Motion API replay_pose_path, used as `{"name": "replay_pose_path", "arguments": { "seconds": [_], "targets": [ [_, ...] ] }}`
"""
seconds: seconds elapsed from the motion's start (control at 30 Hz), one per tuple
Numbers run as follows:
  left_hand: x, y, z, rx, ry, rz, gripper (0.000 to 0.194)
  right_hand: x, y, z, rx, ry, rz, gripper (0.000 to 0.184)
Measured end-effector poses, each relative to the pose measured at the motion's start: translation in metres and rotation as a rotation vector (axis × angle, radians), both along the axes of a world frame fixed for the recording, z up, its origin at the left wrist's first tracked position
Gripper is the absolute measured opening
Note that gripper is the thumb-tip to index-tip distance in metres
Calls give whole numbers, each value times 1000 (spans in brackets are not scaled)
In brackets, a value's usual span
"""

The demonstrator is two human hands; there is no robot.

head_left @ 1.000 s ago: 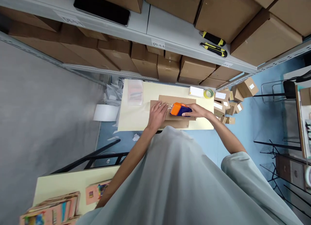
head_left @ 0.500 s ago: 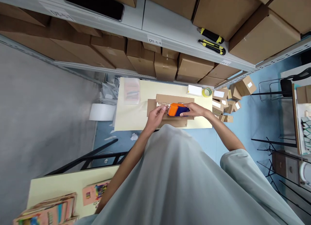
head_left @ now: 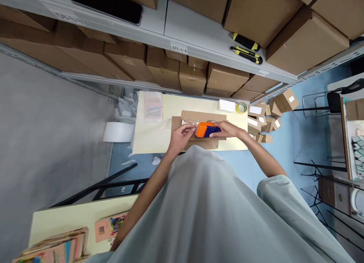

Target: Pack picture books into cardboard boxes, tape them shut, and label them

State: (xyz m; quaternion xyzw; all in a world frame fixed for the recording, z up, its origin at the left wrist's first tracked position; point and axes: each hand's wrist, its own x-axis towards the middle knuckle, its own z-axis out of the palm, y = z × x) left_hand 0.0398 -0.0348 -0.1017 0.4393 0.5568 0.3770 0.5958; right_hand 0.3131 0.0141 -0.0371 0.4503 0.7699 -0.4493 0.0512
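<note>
My right hand (head_left: 228, 129) is wrapped around the dark blue end of an orange and dark blue tape dispenser (head_left: 202, 129). At its orange end my left hand (head_left: 181, 137) is closed, thumb and forefinger pinched together. What the pinch holds, if anything, is too small to make out. A shiny, clear strip (head_left: 189, 122) lies just beyond the left fingertips. Beneath both hands is a brown cardboard box (head_left: 201, 114) with flaps spread out, on a pale yellow table (head_left: 153, 140).
On the table are a pink-and-white packet (head_left: 152, 107), a white box (head_left: 226, 105) and a tape roll (head_left: 241, 108). Shelves of cartons (head_left: 192, 78) rise beyond, holding two utility knives (head_left: 246, 48) and a black phone (head_left: 105, 6). Small cartons (head_left: 256, 110) are piled at right.
The view has shifted slightly. My left hand has drawn a little toward me and left, its fingers still pinched. My right hand keeps its hold on the tape dispenser.
</note>
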Motion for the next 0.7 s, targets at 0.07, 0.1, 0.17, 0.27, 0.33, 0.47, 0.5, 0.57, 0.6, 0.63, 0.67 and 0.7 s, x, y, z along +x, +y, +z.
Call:
{"name": "replay_pose_path", "arguments": {
  "seconds": [0.07,0.1,0.17,0.27,0.33,0.47,0.5,0.57,0.6,0.63,0.67,0.7],
  "targets": [
    [1,1,0,8,25,4,61,-1,0,0,1,-11,2,48],
    [1,1,0,13,34,2,59,-1,0,1,-1,-16,2,47],
    [1,0,2,30,57,-3,55,-3,-1,3,-4,-29,3,46],
    [-1,-1,5,63,119,13,49,-6,0,9,-12,-55,4,46],
    [-3,-1,9,78,163,29,46,-9,2,14,-30,-54,1,47],
    [-8,1,18,82,199,49,40,-12,6,27,-100,-20,-15,52],
    [-9,1,20,75,194,55,38,-13,7,31,-121,-14,-19,54],
    [-12,3,23,49,173,61,37,-15,8,37,-162,-11,-24,58],
    [-14,2,24,32,159,61,38,-16,8,40,-180,-14,-26,59],
    [-16,2,24,12,142,59,40,-18,8,43,-194,-20,-29,59],
    [-18,1,25,-10,123,55,43,-19,7,45,-206,-26,-31,59],
    [-20,0,25,-33,101,50,46,-21,6,48,-216,-33,-30,58]
  ]
}}
